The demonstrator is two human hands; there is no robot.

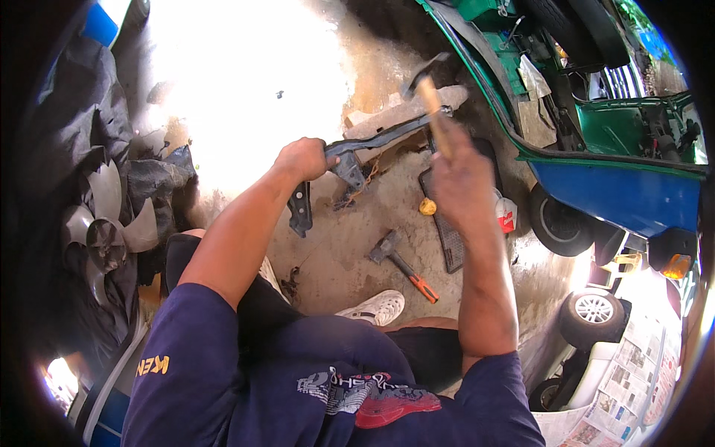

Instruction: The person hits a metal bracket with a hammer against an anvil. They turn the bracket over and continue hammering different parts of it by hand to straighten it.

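Note:
My left hand (302,158) is closed round the near end of a long dark metal bracket (391,135), which has flanges and a holed tab hanging below my wrist. The bracket's far part lies against a pale, rough block (406,110) on the floor. My right hand (463,182), slightly smeared by motion, grips the wooden handle of a hammer (436,112). The hammer's dark head is raised just beyond the bracket's far end, apart from it as far as I can see. A second hammer (402,264) with an orange and black handle lies on the concrete before my feet.
A dark slotted tray-like piece (451,242) and a small yellow lump (427,206) lie near my right forearm. To the right stands a green and blue vehicle body (618,194), with a wheel (593,308) nearby. At left are a grey fan (106,232) and dark cloth (82,104).

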